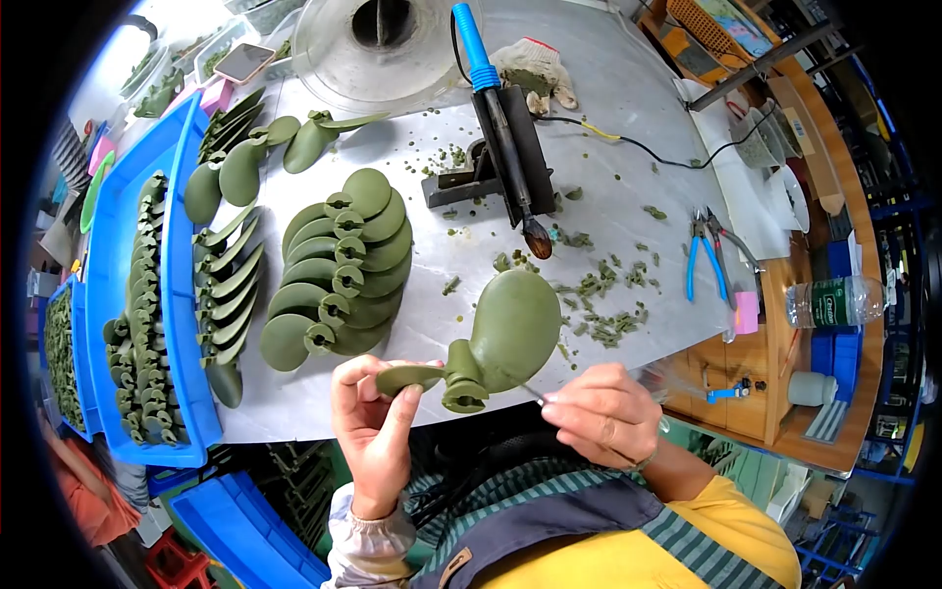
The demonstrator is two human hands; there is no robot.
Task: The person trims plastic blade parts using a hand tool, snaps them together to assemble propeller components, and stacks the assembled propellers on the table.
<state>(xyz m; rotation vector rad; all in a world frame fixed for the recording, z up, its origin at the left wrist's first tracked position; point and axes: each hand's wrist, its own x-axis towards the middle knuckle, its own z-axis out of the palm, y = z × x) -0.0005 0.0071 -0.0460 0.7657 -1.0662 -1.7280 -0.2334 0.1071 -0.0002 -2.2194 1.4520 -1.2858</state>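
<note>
My left hand [378, 432] pinches one blade of a green, wax-like propeller [517, 329] between thumb and fingers. Its large rounded blade points up and away from me, and the slotted hub faces the near side. In my right hand [610, 417] is a thin, dark, pointed tool [533, 394], gripped between thumb and fingertips. The tool's tip lies close to the large blade's lower edge; whether it touches, I cannot tell. To the left on the table, similar green propellers [371, 310] overlap in a row.
A soldering iron [505, 147] with a blue handle rests in a black stand. Green scraps [603, 319] litter the grey table [628, 196]. Pliers [699, 260] lie at right. A blue tray [204, 344] full of green parts stands at left; a work glove [538, 74] lies at the back.
</note>
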